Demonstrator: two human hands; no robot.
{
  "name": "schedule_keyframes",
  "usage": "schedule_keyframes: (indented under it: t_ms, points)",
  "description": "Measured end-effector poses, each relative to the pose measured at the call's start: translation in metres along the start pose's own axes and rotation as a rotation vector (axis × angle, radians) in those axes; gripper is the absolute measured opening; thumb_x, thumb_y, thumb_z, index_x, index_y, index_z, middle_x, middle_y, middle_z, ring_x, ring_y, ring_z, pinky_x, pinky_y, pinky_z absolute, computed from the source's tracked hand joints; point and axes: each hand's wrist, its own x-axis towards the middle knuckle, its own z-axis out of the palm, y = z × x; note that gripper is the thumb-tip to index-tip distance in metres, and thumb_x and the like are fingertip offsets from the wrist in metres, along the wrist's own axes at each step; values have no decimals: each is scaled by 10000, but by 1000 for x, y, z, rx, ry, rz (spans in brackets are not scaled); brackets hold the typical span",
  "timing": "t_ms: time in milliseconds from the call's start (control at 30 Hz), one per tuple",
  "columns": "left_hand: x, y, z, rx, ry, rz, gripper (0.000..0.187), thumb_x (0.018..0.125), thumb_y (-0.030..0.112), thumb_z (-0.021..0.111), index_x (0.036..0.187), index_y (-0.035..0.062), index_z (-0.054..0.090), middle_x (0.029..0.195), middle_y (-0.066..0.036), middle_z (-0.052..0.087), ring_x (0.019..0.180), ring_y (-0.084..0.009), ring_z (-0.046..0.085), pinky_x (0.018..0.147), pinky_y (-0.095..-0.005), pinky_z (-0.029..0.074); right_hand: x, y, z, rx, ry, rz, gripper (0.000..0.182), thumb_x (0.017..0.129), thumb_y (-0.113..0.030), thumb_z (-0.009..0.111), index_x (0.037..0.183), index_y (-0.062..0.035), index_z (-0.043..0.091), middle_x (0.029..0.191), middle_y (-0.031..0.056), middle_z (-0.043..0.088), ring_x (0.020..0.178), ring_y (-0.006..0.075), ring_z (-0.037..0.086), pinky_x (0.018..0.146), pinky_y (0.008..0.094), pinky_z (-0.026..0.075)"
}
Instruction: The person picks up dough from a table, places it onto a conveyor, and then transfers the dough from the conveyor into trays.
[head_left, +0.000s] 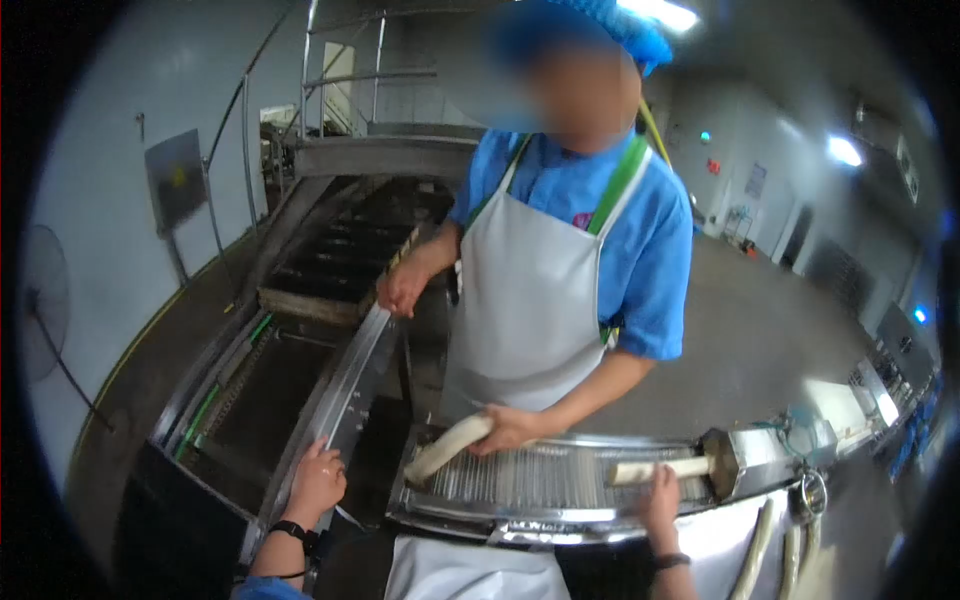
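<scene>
My left hand (318,480), with a dark band at the wrist, rests on the metal rail (345,385) of the left-hand frame, its fingers curled over the edge. On the right, my right hand (658,503) is blurred by motion, its fingertips overlapping a pale dough-like roll (632,472). That roll lies across the slatted conveyor (560,482), its far end at the mouth of a metal machine head (745,462). I cannot tell whether my fingers grip it. Opposite me, a co-worker's hand (508,428) holds another pale, curved roll (445,452) over the conveyor's left end.
A person in a white apron (525,300) stands close across the conveyor, the other hand (403,285) on the same rail. Several pale rolls (755,550) hang at the lower right. White sheeting (475,570) lies below the conveyor. A round fan (45,300) stands at left.
</scene>
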Motion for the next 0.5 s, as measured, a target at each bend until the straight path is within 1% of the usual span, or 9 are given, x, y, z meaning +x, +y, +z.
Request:
schedule_keyframes:
  t_ms: [33, 100, 133, 233, 300, 333, 367, 433, 500]
  points:
    - [2, -3, 2, 6, 24, 3, 149, 744, 94, 616, 820, 30, 726, 1106, -123, 661, 1261, -324, 473, 1050, -413, 400, 16, -14, 16, -13, -41, -18, 464, 782, -38, 612, 1237, -39, 522, 1235, 215, 542, 1141, 362, 514, 982, 483, 413]
    - [-1, -5, 5, -2, -1, 29, 152, 744, 98, 612, 823, 39, 729, 1117, -112, 662, 1259, -324, 473, 1044, -414, 404, 33, -35, 40, -155, -289, -202, 325, 823, -130, 597, 1142, -77, 565, 1167, 164, 593, 1135, 319, 529, 976, 509, 397]
    - [-2, -3, 3, 4, 8, 18, 157, 746, 108, 608, 820, 46, 731, 1100, -104, 666, 1257, -324, 473, 1041, -423, 404, 35, -56, 27, -267, -305, -271, 245, 829, -156, 590, 1069, -110, 581, 1081, 117, 629, 1117, 295, 544, 978, 521, 384]
    - [-2, -6, 10, 32, 27, 32, 166, 744, 114, 601, 822, 50, 733, 1079, -101, 668, 1258, -325, 470, 1040, -431, 403, 35, -77, 24, -235, -267, -307, 237, 786, -123, 628, 1018, -109, 582, 1023, 99, 634, 1034, 295, 571, 957, 497, 399]
    - [-3, -4, 10, 46, 17, 27, 170, 741, 117, 603, 825, 48, 734, 1069, -98, 670, 1254, -324, 472, 1038, -430, 405, 29, -77, 30, -259, -136, -366, 223, 772, -114, 638, 989, -119, 584, 1007, 98, 637, 984, 291, 585, 925, 478, 416]
    - [-1, -5, 10, 70, -2, 31, 175, 738, 120, 604, 828, 46, 735, 1058, -94, 671, 1251, -322, 474, 1036, -429, 407, 26, -73, 36, -214, -171, -319, 283, 708, -136, 707, 965, -131, 586, 983, 91, 639, 969, 273, 598, 913, 472, 431]
    - [-1, -11, 13, 66, 18, 37, 175, 738, 120, 604, 828, 46, 735, 1058, -94, 671, 1251, -322, 474, 1036, -429, 407, 19, -71, 30, -26, -226, -205, 412, 630, -159, 781, 997, -116, 598, 955, 104, 634, 972, 277, 600, 898, 486, 450]
    - [-3, -22, 30, 113, -12, 90, 173, 735, 126, 607, 820, 41, 731, 1056, -101, 671, 1241, -318, 479, 1033, -422, 411, 0, -57, 2, 547, -224, 138, 504, 593, -146, 805, 1050, -84, 600, 954, 145, 615, 990, 326, 591, 897, 482, 465]
    - [-5, -15, 20, 106, 62, 123, 167, 739, 132, 605, 802, 39, 728, 1006, -100, 681, 1197, -311, 516, 1033, -409, 409, -31, -28, -29, 956, 9, 328, 558, 618, -138, 801, 1124, -41, 586, 1022, 208, 587, 1019, 371, 574, 901, 454, 476]
